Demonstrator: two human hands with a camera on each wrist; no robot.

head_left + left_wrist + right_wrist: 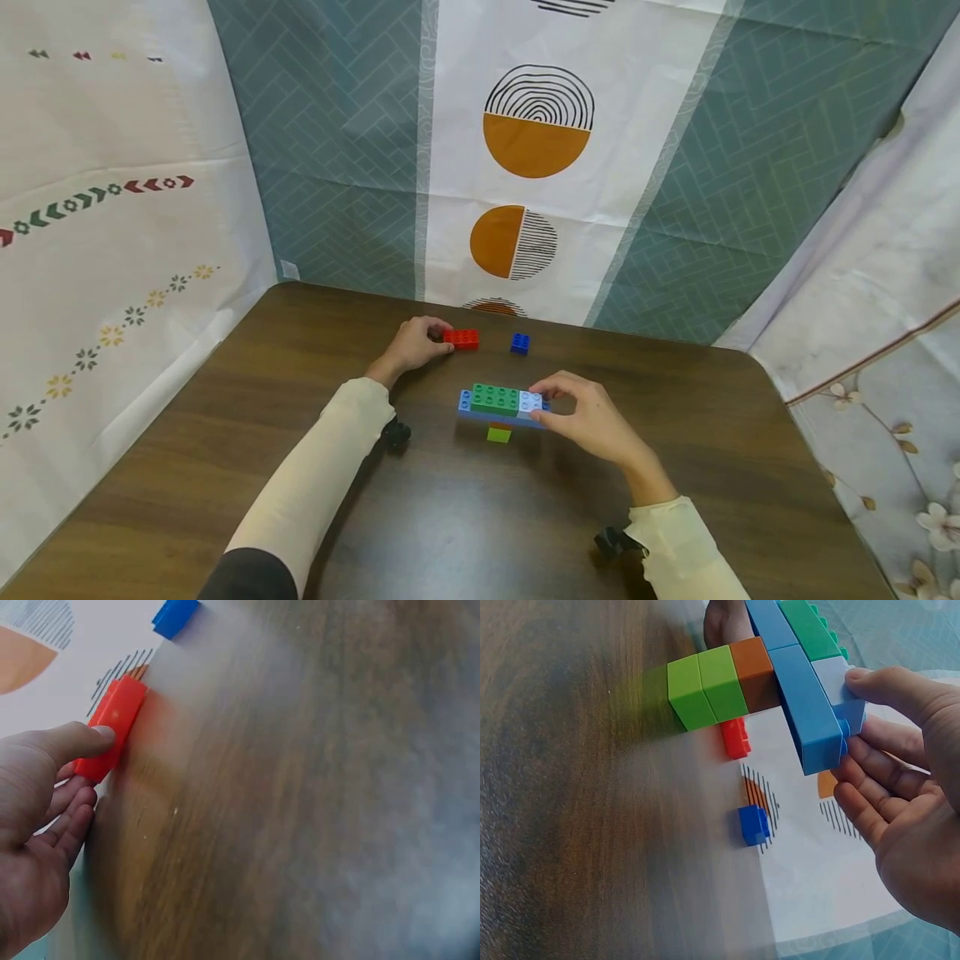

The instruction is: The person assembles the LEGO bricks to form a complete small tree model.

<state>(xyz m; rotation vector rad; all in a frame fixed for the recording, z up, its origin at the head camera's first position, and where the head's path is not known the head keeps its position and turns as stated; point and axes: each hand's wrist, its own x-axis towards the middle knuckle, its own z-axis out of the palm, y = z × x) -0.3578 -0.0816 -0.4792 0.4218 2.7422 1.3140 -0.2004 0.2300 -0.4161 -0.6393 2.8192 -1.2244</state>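
My left hand (417, 342) pinches one end of a red toy brick (461, 339) on the table; in the left wrist view the thumb (94, 736) lies across the brick's side. A built brick stack stands nearer to me: lime green bricks (705, 686) at the bottom, an orange-brown brick (753, 673) above, then a wide layer of blue bricks (806, 705). On top of that layer sit a green brick (495, 398) and a pale blue brick (529, 402). With thumb and fingers, my right hand (588, 414) grips the pale blue brick at the stack's right end.
A small dark blue brick (520, 343) lies to the right of the red one, near the back of the brown wooden table (360, 517). Patterned cloths (337, 150) hang behind the table and along both sides.
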